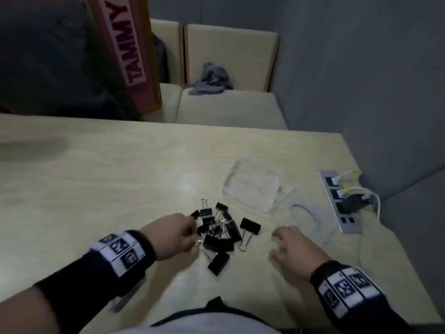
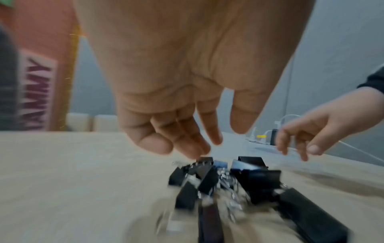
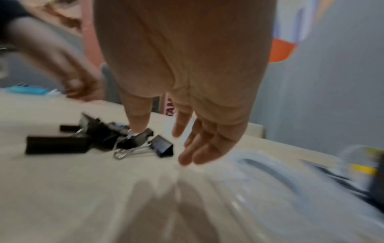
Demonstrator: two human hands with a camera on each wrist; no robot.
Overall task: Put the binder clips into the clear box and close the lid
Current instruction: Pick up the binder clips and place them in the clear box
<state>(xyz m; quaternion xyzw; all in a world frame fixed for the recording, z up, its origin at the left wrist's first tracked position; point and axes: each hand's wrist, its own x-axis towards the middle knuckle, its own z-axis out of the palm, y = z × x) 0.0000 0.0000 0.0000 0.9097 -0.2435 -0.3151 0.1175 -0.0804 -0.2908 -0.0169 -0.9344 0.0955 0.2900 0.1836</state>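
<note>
Several black binder clips (image 1: 220, 233) lie in a loose pile on the pale table (image 1: 96, 179). My left hand (image 1: 192, 227) reaches into the pile's left side; in the left wrist view its fingertips (image 2: 197, 148) hang straight down and touch the top clips (image 2: 220, 179), thumb apart, holding nothing. My right hand (image 1: 277, 242) hovers just right of the pile with relaxed, spread fingers (image 3: 187, 157) near one outlying clip (image 3: 162, 146). The clear box (image 1: 252, 186) stands open and looks empty behind the pile. Its clear lid (image 1: 310, 215) lies flat to the box's right, a blur in the right wrist view (image 3: 270, 177).
A power strip (image 1: 337, 201) with plugs and white cables sits by the table's right edge. Beige chairs (image 1: 228, 104) stand across the table, one with a grey cloth (image 1: 209, 80). A reddish board (image 1: 125, 51) leans at the far left. A blue object (image 3: 27, 90) lies beyond the left hand.
</note>
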